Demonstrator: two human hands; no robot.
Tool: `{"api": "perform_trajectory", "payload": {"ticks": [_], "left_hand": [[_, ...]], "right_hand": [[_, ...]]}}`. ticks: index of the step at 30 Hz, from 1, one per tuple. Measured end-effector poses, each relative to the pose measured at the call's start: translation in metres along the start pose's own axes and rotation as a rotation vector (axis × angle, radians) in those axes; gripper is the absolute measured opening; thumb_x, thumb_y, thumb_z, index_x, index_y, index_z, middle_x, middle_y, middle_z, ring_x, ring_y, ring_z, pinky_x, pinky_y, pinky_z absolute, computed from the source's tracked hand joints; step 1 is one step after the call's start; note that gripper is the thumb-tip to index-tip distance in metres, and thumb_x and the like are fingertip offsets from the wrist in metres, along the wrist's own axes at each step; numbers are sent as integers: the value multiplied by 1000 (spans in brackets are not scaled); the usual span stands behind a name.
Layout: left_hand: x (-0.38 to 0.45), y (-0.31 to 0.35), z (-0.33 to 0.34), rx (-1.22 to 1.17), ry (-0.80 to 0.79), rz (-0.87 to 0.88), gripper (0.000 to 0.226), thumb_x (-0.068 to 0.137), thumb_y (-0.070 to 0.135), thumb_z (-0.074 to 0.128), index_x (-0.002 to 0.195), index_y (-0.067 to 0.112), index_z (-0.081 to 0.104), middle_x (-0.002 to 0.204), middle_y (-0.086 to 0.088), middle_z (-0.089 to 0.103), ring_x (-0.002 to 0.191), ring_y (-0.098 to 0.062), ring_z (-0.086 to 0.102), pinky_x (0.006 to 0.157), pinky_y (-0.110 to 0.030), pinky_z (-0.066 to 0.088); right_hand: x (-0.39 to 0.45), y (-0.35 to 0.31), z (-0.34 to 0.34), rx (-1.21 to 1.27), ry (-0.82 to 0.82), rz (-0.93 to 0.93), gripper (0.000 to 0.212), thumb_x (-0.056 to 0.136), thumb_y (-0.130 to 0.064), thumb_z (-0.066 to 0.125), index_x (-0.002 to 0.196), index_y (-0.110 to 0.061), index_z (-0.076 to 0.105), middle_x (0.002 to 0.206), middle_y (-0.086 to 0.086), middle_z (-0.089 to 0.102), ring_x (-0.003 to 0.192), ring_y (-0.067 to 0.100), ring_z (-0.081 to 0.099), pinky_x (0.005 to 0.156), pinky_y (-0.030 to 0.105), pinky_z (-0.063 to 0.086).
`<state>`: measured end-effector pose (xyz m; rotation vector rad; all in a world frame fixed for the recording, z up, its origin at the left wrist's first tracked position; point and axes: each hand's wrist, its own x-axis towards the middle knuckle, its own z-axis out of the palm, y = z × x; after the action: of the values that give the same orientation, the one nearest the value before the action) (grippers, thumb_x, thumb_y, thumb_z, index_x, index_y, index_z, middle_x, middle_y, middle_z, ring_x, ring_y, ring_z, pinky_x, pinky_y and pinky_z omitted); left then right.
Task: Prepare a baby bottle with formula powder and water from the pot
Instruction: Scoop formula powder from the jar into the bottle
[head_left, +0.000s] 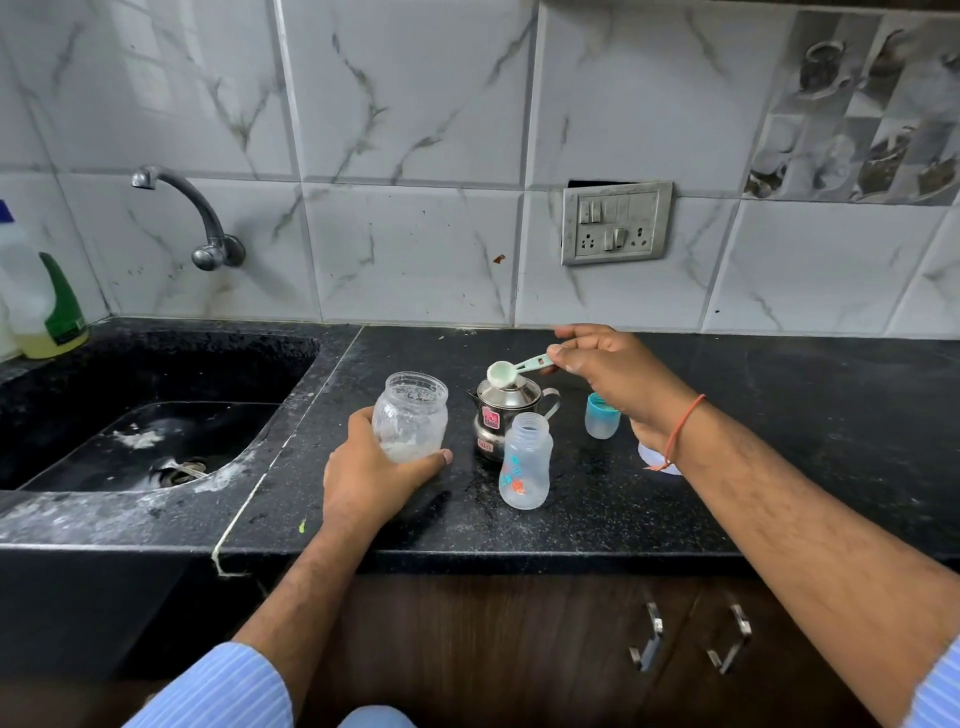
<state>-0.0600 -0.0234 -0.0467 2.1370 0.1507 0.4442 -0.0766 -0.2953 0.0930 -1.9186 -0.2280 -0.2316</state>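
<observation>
No text is legible. The steel pot (497, 415) carries a pink sticker and a small lower label (both too blurred to read), at 12 o'clock from the baby bottle (524, 462).

Pot (500, 415) crowds bottle (524, 462) rear; counter (779, 415) right open.

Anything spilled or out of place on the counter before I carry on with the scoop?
White powdery residue is spread along the sink's front rim and around the drain. The switch plate on the wall sits askew, leaving a dark gap above it. The open baby bottle stands upright.
</observation>
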Motion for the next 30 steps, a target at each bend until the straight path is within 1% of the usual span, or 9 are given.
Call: {"api": "perform_trajectory", "payload": {"ticks": [5, 8, 11, 14, 17, 19, 21, 24, 30], "left_hand": [[-1, 0, -1, -67, 0, 21, 142, 52, 73, 100, 163, 38, 19, 151, 3, 65, 136, -28, 65, 116, -52, 53], [-1, -2, -2, -230, 63, 52, 162, 43, 83, 98, 169, 43, 4, 163, 1, 51, 149, -21, 54, 128, -57, 40], [-13, 2, -5, -207, 321, 215, 145, 62, 79, 87, 174, 27, 10, 175, -2, 28, 162, -16, 28, 135, -58, 17], [-36, 15, -3, -99, 489, 529, 115, 78, 63, 80, 168, 12, 29, 169, -11, 36, 158, -31, 34, 130, -51, 22], [-56, 28, 16, -157, 347, 714, 96, 82, 44, 90, 158, 11, 41, 156, -7, 47, 122, -22, 59, 110, -39, 47], [-66, 40, 30, -273, 176, 661, 95, 82, 33, 96, 157, 20, 40, 154, -1, 50, 92, -14, 64, 89, -25, 53], [-67, 47, 43, -326, 48, 557, 97, 81, 32, 98, 157, 27, 38, 151, 14, 53, 75, -19, 68, 77, -25, 57], [-55, 49, 53, -341, -123, 439, 94, 79, 39, 98, 154, 35, 42, 145, 27, 55, 65, -16, 69, 67, -32, 61], [-42, 44, 60, -353, -301, 386, 78, 73, 48, 101, 134, 54, 53, 134, 26, 67, 60, -13, 58, 59, -26, 53]], "right_hand": [[-5, 19, -18, -68, 78, 0, 23, 101, -19, 70, 82, -26, 81, 135, -5, 62, 128, 14, 59, 111, 31, 46], [-5, 32, -24, -157, 121, -16, 18, 99, -23, 73, 85, -24, 84, 125, -15, 64, 123, 11, 62, 117, 42, 45], [-8, 39, -25, -249, 137, -36, 21, 96, -31, 74, 78, -33, 84, 120, -22, 64, 121, 11, 62, 115, 46, 46], [-13, 40, -22, -323, 171, -77, 20, 81, -61, 66, 71, -50, 80, 119, -27, 65, 123, 12, 61, 111, 51, 47], [-14, 43, -21, -418, 162, -130, 27, 74, -74, 53, 76, -60, 75, 122, -32, 64, 127, 12, 58, 110, 57, 44], [-18, 39, -21, -492, 150, -167, 30, 80, -71, 54, 77, -50, 76, 128, -32, 63, 131, 11, 51, 111, 58, 41], [-23, 32, -22, -597, 130, -194, 21, 92, -57, 63, 86, -42, 77, 134, -30, 60, 135, 9, 45, 110, 51, 36], [-27, 23, -21, -740, 116, -259, 16, 100, -46, 66, 91, -40, 77, 140, -29, 57, 139, 7, 40, 106, 46, 29], [-28, 17, -19, -910, 37, -368, 18, 101, -50, 61, 97, -41, 76, 143, -28, 54, 144, 8, 34, 115, 65, 24]]}}
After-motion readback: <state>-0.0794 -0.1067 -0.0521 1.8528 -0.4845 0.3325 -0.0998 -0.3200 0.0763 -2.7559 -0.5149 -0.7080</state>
